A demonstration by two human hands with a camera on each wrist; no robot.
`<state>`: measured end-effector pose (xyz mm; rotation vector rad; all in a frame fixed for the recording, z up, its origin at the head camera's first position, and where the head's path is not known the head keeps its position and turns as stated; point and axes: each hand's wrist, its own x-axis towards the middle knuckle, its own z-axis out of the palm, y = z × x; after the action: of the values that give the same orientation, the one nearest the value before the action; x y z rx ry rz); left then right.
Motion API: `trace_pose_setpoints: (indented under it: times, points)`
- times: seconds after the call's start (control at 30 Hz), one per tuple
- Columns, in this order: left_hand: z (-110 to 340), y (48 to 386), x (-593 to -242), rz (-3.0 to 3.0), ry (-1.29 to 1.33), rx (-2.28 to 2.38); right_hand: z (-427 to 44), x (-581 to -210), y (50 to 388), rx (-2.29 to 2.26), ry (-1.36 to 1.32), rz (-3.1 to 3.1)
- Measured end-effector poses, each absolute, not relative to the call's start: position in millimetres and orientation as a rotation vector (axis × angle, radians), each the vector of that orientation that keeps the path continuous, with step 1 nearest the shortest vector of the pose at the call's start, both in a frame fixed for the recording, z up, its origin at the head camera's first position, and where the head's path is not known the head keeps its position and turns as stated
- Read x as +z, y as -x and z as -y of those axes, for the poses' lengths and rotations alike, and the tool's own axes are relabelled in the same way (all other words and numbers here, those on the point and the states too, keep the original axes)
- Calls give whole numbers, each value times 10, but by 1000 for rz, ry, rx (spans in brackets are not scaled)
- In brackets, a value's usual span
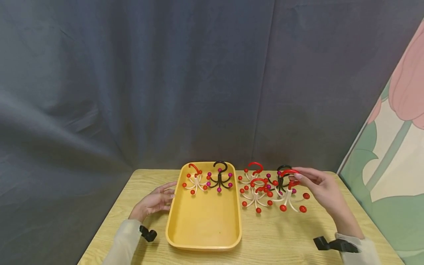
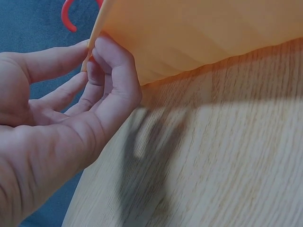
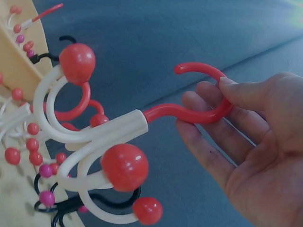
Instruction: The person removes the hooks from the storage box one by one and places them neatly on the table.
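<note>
My right hand (image 1: 319, 186) pinches the red hook of a white claw-shaped hanger (image 3: 113, 126) with red ball tips, thumb against fingers. The hanger is held up over the right part of the table, its curved arms pointing down. At the left, my left hand (image 1: 155, 201) grips the side rim of a yellow tray (image 1: 205, 228) between thumb and fingers. Inside the tray's far end are a white hanger (image 1: 196, 181) with a red hook and a black hanger (image 1: 219, 179) with magenta balls. Right of the tray, white hangers (image 1: 256, 197) and a black hanger (image 1: 281, 181) crowd together.
The wooden table (image 1: 265, 239) carries the tray and the hangers. A dark grey curtain (image 1: 198, 81) hangs right behind its far edge. On the right stands a panel (image 1: 391, 176) with a flower pattern.
</note>
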<state>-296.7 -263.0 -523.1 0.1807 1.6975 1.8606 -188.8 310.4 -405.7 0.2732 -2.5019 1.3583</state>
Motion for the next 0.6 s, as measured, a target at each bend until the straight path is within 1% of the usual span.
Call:
trace_pose_setpoints:
  times: [0.27,0.6]
  points:
    - [2627,2963,-5226,-1700,-167,1875,-3186,-4179,1916,1339,-196,2529]
    - [2618,2960,-5225,-1684,-147,1885,-3282,-4446,2028,1315,-152,2535]
